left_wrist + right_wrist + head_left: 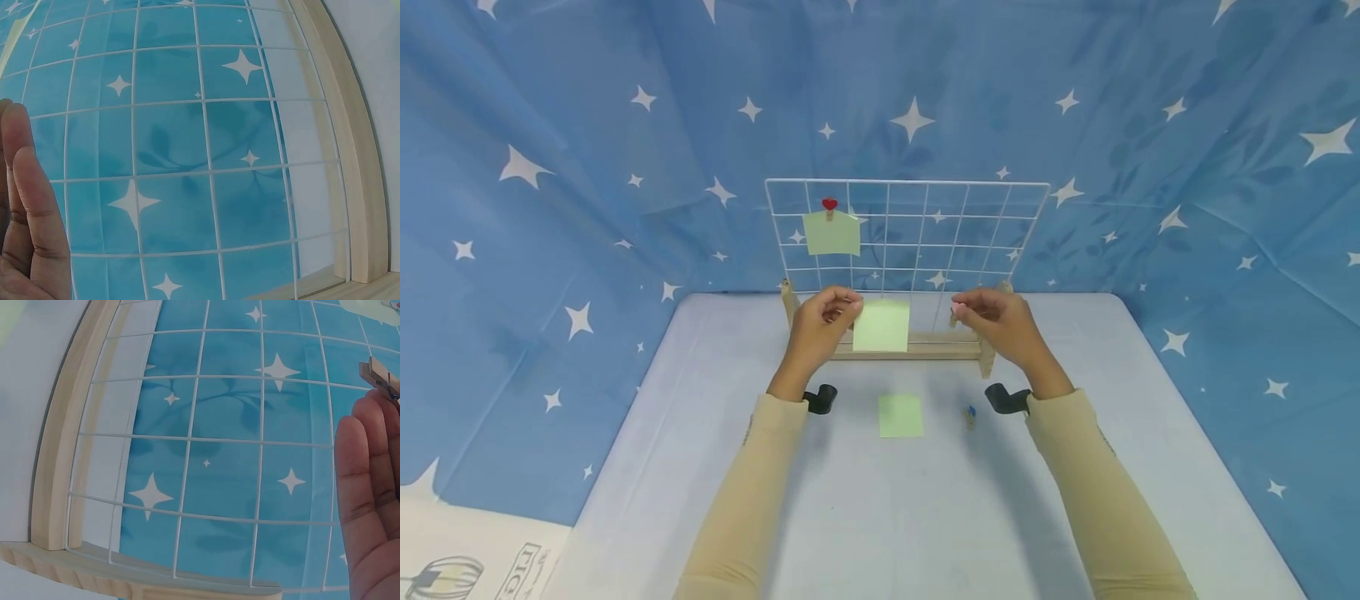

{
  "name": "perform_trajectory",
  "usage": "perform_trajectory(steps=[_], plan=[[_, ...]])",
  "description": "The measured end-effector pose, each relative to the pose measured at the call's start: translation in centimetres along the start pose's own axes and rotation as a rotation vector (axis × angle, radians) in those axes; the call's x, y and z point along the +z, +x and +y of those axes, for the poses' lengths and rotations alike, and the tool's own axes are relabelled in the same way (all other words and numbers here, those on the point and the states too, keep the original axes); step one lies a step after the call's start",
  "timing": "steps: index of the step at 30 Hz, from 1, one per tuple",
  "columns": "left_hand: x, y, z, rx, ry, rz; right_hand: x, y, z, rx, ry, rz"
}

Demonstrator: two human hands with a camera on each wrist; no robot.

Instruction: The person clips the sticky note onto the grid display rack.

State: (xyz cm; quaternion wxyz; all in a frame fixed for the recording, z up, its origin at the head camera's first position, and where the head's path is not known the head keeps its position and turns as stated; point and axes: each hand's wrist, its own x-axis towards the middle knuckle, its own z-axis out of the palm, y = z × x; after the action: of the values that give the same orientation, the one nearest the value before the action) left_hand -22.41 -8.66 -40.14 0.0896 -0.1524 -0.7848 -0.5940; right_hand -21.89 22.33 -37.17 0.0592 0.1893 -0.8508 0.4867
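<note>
In the head view my left hand (pixel 822 323) pinches a pale green paper note (pixel 882 326) by its left edge, in front of the lower part of a white wire grid (pixel 922 244). To the right of that note, my right hand (pixel 1000 321) pinches a small wooden clothespin (pixel 377 372) with a pinkish top. A gap separates note and clothespin. Higher on the grid, at its left, another green note (pixel 832 237) hangs from a clothespin with a red heart (pixel 830 205). The left wrist view shows only some fingers (pixel 37 219) of my left hand.
A wooden stand (pixel 910 352) carries the grid on the white table (pixel 850 525). Nearer me lie a green note (pixel 901 416) and a clothespin with a blue top (pixel 971 417). Behind hangs a blue curtain (pixel 970 67) with white stars. Printed cloth (pixel 475 550) shows at bottom left.
</note>
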Motion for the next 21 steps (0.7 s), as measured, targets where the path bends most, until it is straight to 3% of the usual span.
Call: perform_trajectory(steps=[21], plan=[[0.0,0.9,0.8,0.013,0.007,0.022,-0.4,1.2,-0.7,-0.043,-0.015,0.017]])
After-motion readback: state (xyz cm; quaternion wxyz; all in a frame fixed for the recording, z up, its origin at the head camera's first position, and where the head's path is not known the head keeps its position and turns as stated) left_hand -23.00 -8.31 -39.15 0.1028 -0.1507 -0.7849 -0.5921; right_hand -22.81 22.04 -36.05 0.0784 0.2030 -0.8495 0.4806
